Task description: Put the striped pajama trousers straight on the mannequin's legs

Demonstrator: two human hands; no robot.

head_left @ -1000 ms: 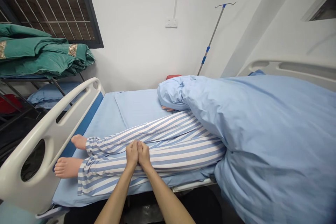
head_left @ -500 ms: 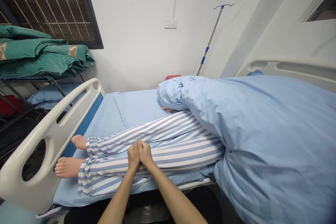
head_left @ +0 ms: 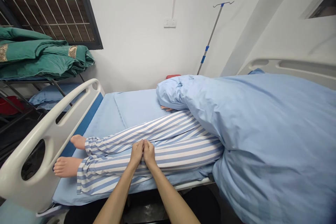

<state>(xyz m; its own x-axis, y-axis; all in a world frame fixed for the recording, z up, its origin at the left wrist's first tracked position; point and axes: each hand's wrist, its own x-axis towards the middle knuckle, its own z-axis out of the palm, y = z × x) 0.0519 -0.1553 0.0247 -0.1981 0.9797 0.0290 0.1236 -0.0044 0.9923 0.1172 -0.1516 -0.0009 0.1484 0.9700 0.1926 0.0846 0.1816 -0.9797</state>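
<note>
- The left hand (head_left: pixel 137 152) and right hand (head_left: pixel 149 152) are curled closed, side by side, touching at the fingers; whether anything is enclosed in them cannot be told.
- Both are over the striped trousers (head_left: pixel 181 152), around the lower legs; whether they press on the cloth or sit just above it is unclear.
- The blue-and-white trousers cover the legs of a figure lying along the bed, between the white footboard (head_left: pixel 54 143) and the headboard (head_left: pixel 301 66).
- Two bare feet (head_left: pixel 68 167) (head_left: pixel 78 141) stick out of the trouser cuffs, near the footboard.
- A bunched light blue quilt (head_left: pixel 262 119) hides the upper part of the figure and hangs over the near edge of the bed; some fingertips (head_left: pixel 166 108) show under its fold.
- A blue sheet (head_left: pixel 136 106) lies beneath the legs.
- At the left, a metal rack (head_left: pixel 58 87) carries folded green quilts (head_left: pixel 44 56) on top and blue bedding (head_left: pixel 52 93) lower down.
- A red container (head_left: pixel 10 105) is at the rack's lower left; its contents cannot be seen.
- Another red object (head_left: pixel 173 76) shows only its top beyond the bed, near a drip pole (head_left: pixel 214 29).
</note>
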